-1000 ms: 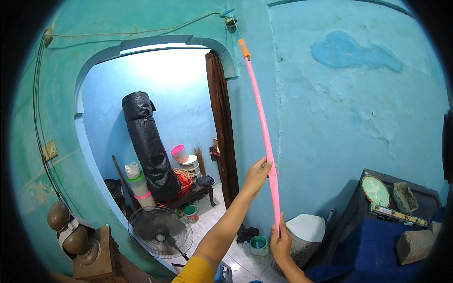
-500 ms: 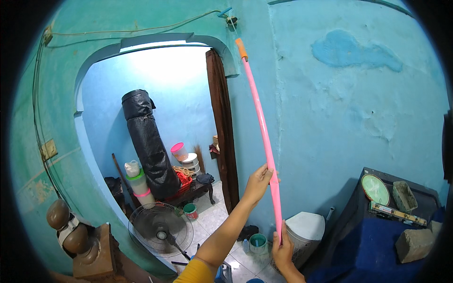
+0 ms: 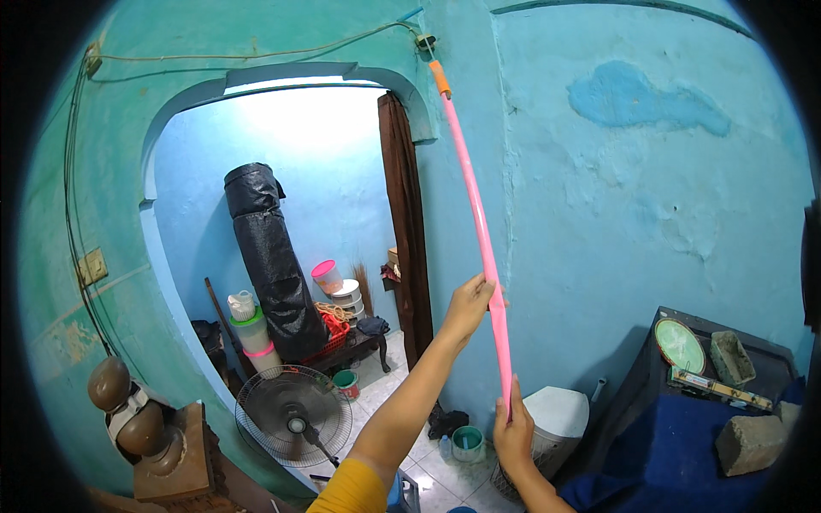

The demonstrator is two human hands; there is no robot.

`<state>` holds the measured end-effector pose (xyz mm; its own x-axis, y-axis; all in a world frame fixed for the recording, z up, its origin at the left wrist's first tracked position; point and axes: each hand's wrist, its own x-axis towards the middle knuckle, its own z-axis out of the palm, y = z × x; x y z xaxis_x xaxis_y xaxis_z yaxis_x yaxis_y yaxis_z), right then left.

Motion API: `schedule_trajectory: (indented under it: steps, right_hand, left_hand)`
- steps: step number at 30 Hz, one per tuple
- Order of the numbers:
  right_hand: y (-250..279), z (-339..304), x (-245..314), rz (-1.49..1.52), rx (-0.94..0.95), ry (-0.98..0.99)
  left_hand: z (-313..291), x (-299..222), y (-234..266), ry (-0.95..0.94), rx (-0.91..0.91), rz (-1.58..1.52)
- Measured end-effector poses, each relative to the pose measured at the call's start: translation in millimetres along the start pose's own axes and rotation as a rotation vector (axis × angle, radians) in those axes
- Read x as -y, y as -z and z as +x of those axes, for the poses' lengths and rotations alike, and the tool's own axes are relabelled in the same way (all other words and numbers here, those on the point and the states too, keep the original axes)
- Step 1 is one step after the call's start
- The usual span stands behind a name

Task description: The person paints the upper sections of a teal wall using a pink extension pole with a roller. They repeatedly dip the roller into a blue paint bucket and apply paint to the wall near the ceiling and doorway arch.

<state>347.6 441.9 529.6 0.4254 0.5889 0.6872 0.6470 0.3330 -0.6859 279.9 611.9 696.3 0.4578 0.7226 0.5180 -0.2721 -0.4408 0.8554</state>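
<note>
Presently, left hand [image 3: 471, 303] grasps a pink pole [image 3: 469, 178] partway along, with the right hand [image 3: 514, 433] wrapped about its lower end; pole slants from lower centre to upper centre of frame. Its orange tip [image 3: 440, 79] lies just below a small wall fitting [image 3: 425, 41], contact unclear. Outward: lidded bin [image 3: 558, 410] lower right of centre, fan [image 3: 272, 419] lower left, black roll [image 3: 263, 252] leaning left of centre.

Bare left hand [image 3: 469, 306] grips long, glossy pink pole [image 3: 470, 184] partway along; bare right hand [image 3: 513, 438] holds its lower end. Orange cylindrical sleeve [image 3: 440, 79] caps the upper end, before patchy light-blue painted wall [image 3: 616, 197].
</note>
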Motion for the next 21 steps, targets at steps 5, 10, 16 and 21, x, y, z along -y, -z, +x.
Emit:
schedule_trajectory:
  steps: [5, 10, 16, 21]
  right_hand:
    - [-3.1, 8.8, 2.2, -0.013, -0.003, -0.005]
    - [-4.3, 10.2, 2.7, -0.054, -0.003, 0.008]
    - [-2.3, -4.2, 9.8, 0.001, 0.041, -0.014]
    - [3.8, -10.2, 9.0, 0.003, 0.024, -0.022]
  left_hand:
    - [9.5, -1.8, -1.1, -0.004, -0.023, -0.021]
    - [10.8, -5.8, -0.1, -0.002, -0.033, 0.004]
    - [-9.1, -7.2, 2.7, -0.057, -0.092, -0.045]
    - [-16.6, -2.6, 4.3, -0.020, -0.045, -0.038]
